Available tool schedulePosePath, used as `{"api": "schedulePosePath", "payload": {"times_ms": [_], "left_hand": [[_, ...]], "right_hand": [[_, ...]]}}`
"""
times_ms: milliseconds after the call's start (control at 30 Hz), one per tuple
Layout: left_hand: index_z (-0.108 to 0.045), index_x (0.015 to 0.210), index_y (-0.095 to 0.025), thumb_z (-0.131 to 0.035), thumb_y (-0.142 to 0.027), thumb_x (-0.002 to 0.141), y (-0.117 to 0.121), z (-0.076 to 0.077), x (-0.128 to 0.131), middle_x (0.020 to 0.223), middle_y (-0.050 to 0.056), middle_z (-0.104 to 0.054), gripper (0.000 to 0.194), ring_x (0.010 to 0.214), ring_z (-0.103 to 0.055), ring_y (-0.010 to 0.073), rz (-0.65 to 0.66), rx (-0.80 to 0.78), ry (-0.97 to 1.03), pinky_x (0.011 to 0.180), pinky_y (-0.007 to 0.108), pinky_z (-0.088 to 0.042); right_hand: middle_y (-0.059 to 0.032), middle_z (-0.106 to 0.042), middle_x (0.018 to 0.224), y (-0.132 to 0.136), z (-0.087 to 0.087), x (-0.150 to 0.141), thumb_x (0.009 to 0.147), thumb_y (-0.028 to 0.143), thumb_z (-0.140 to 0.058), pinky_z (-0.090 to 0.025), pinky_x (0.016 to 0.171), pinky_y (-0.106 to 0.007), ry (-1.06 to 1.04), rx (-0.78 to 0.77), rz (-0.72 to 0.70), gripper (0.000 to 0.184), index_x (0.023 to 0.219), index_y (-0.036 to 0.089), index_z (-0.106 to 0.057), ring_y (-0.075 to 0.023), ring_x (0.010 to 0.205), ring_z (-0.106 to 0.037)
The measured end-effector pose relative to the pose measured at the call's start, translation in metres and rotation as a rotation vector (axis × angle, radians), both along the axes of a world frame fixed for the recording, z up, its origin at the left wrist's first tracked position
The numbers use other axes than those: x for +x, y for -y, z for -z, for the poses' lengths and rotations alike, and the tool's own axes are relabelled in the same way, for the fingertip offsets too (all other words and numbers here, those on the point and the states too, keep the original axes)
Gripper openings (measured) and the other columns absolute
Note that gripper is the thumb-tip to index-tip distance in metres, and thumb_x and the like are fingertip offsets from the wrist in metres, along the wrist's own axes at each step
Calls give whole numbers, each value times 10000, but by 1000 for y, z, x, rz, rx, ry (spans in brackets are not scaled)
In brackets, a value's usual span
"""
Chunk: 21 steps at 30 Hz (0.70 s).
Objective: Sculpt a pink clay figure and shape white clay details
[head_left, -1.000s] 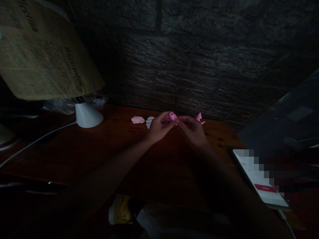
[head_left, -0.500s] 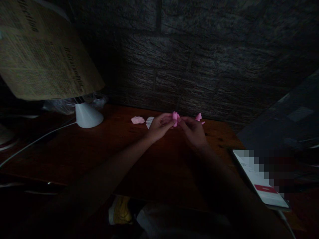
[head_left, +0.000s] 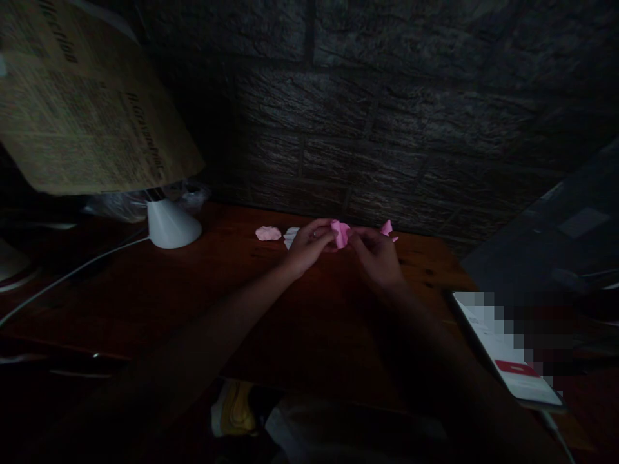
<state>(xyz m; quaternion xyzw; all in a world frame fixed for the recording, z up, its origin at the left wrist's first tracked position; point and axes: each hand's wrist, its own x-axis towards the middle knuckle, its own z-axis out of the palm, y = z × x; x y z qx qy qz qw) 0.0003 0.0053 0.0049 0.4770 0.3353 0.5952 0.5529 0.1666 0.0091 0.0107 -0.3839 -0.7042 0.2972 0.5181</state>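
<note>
Between my two hands is a pink, thin, paper-like piece (head_left: 341,234), partly curled at its left edge. My left hand (head_left: 313,243) pinches its left side, and a ring shows on a finger. The fingertips of my right hand (head_left: 376,252) close on its right side. Left of my left hand lie a flat pale pink piece (head_left: 267,233) and a white piece (head_left: 291,237), the latter partly covered by the hand. A second bright pink piece (head_left: 386,227) shows just behind my right hand. Dim light hides the material of these pieces.
On the left of the wooden table (head_left: 207,303) stands a lamp with a white base (head_left: 173,225) and a newsprint-patterned shade (head_left: 91,109); its cord (head_left: 72,274) runs left. A tablet (head_left: 503,348) lies at the right. A brick-patterned wall (head_left: 338,129) rises behind.
The pink piece in my hands has gone from a narrow upright roll to a wider, more spread shape. Both hands have stayed nearly in place.
</note>
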Motion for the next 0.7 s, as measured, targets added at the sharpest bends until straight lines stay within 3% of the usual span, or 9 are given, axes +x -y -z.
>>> {"api": "schedulePosePath", "payload": {"times_ms": [267, 500, 700], "left_hand": [[-715, 918, -150, -797, -292, 750, 1, 2, 0, 972, 80, -745, 235, 873, -714, 179, 33, 54, -80, 773, 325, -606], [-680, 1131, -194, -679, -140, 804, 1, 1, 0, 982, 54, -729, 332, 901, -701, 173, -69, -21, -27, 771, 306, -610], [-682, 1086, -174, -788, -215, 776, 4, -2, 3, 1010, 70, -729, 330, 871, -698, 166, -33, -13, -85, 693, 248, -595]], "right_hand": [[-78, -785, 957, 2, 2, -1, 900, 378, -644, -580, 854, -411, 29, -2, -77, 216, 986, 208, -745, -222, 864, -742], [-71, -787, 926, 0, 4, -1, 872, 381, -669, -575, 784, -376, -15, -4, 26, 201, 936, 203, -737, -219, 825, -734], [-66, -775, 873, 3, 5, -4, 891, 371, -644, -570, 743, -363, 8, -1, -10, 214, 974, 195, -730, -202, 762, -718]]}}
